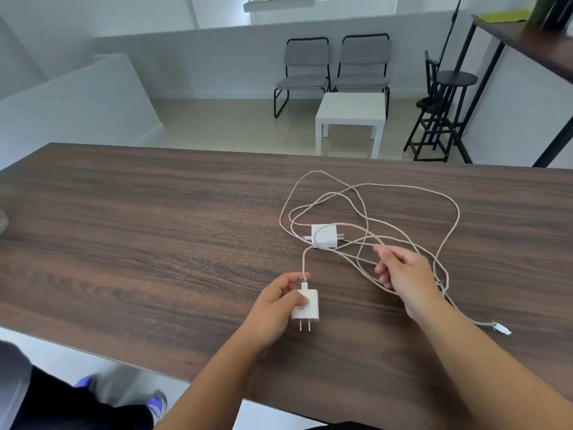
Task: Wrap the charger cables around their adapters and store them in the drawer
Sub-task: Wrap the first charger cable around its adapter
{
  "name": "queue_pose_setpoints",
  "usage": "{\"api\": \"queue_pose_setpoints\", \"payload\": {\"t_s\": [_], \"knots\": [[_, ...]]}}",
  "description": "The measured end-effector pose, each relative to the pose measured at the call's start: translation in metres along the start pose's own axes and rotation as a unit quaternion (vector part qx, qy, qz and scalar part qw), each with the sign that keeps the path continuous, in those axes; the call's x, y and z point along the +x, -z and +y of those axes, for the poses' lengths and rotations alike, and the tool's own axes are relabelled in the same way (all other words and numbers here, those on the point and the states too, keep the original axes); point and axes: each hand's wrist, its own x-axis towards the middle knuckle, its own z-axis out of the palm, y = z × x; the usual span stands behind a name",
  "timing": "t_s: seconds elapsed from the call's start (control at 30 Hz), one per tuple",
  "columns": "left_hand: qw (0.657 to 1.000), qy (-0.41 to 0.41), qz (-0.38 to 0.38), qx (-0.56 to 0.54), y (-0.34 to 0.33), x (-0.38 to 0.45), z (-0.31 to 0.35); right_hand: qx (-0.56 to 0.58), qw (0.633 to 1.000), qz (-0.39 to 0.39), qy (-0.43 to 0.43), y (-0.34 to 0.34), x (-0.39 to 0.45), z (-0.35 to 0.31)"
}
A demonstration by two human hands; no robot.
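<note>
Left hand [279,301] gripping near adapter [307,305] (prongs toward viewer), right hand [400,271] curled among tangled cables [366,212] — actual grip unclear, second adapter [324,235] on dark bench [139,228] — drawer unseen.

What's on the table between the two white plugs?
Head view: one cable running from the held adapter toward the far adapter, over bare table.

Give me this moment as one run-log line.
left hand: grips near adapter | right hand: fingers curled at tangled cables, grip unclear | far adapter: on table | wrapping: not started
</note>
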Motion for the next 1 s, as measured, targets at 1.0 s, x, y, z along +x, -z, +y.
{"api": "queue_pose_setpoints", "payload": {"t_s": [1.0], "knots": [[0.928, -0.356, 0.031, -0.108, -0.001, 0.005, 0.183, -0.187, 0.908, -0.139, 0.35, -0.035, -0.071, -0.139]]}}
